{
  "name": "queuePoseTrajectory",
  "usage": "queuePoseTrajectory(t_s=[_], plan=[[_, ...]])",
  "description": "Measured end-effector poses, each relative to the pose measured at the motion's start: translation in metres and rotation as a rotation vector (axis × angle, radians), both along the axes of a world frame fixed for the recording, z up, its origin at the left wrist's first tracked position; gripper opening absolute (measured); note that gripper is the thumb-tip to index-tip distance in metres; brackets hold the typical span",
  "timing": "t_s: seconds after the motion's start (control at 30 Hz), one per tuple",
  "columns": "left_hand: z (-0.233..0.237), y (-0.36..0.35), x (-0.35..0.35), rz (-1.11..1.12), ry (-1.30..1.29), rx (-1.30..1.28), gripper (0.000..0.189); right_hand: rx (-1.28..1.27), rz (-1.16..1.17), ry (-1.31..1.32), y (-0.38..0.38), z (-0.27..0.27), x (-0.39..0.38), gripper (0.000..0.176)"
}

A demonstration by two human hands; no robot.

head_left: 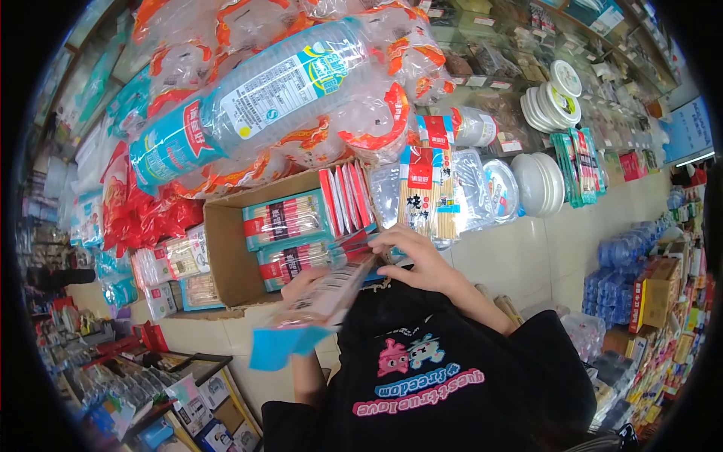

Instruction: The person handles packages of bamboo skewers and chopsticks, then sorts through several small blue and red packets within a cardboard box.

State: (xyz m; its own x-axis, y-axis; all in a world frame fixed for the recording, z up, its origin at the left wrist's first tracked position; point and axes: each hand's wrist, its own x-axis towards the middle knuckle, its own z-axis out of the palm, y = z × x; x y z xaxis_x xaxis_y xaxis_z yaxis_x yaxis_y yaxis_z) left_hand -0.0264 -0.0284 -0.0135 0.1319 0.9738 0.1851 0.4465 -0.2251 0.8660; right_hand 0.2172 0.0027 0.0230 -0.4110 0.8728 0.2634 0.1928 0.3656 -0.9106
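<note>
Cardboard box [226,260] open at mid-frame in the head view, packed with flat packets of thin sticks [286,218] under red-and-blue labels; left hand [307,285] just below the box's front edge, fingers clasped around a long clear packet [331,294], blurred, its blue end pointing down-left; right hand [420,260] at the packet's upper end by the box's right corner, fingers curled down onto it, pinching or merely resting not clear; black printed shirt [452,369] beneath both wrists; above the box, large sleeve of clear cups [263,98]; to the right, hanging bamboo-skewer packs [425,192] and stacked white plates [538,184].
</note>
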Motion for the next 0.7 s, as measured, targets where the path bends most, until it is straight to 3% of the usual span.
queuePoseTrajectory(t_s=[0.13, 0.2, 0.23, 0.27, 0.33, 0.37, 0.47, 0.57, 0.7], plan=[[-0.007, 0.003, 0.007, -0.159, 0.048, 0.059, 0.022, 0.026, 0.081, -0.063, -0.001, 0.005, 0.006, 0.04], [-0.032, 0.004, 0.012, -0.182, 0.142, 0.121, 0.021, 0.02, 0.105, -0.082, -0.003, 0.004, 0.008, 0.039], [-0.043, 0.003, 0.012, -0.158, 0.263, -0.068, 0.018, 0.018, 0.1, -0.09, -0.004, 0.003, 0.01, 0.039], [-0.051, 0.001, 0.011, -0.144, 0.207, -0.045, 0.018, 0.017, 0.096, -0.1, -0.004, 0.001, 0.012, 0.038], [-0.04, 0.003, 0.02, -0.115, 0.095, -0.003, 0.019, -0.012, 0.108, -0.121, -0.005, -0.008, 0.017, 0.038], [-0.03, 0.003, 0.022, -0.069, 0.086, -0.121, 0.022, -0.028, 0.114, -0.131, -0.006, -0.011, 0.019, 0.039], [-0.027, 0.005, 0.018, -0.111, 0.081, -0.152, 0.024, -0.12, 0.135, -0.156, -0.011, -0.013, 0.018, 0.038], [-0.017, 0.008, 0.016, -0.141, 0.176, -0.171, 0.031, -0.023, 0.094, -0.163, -0.013, -0.024, 0.013, 0.043], [-0.025, 0.005, 0.001, -0.061, 0.289, -0.25, 0.04, -0.114, 0.048, -0.215, -0.01, -0.013, 0.018, 0.054]])
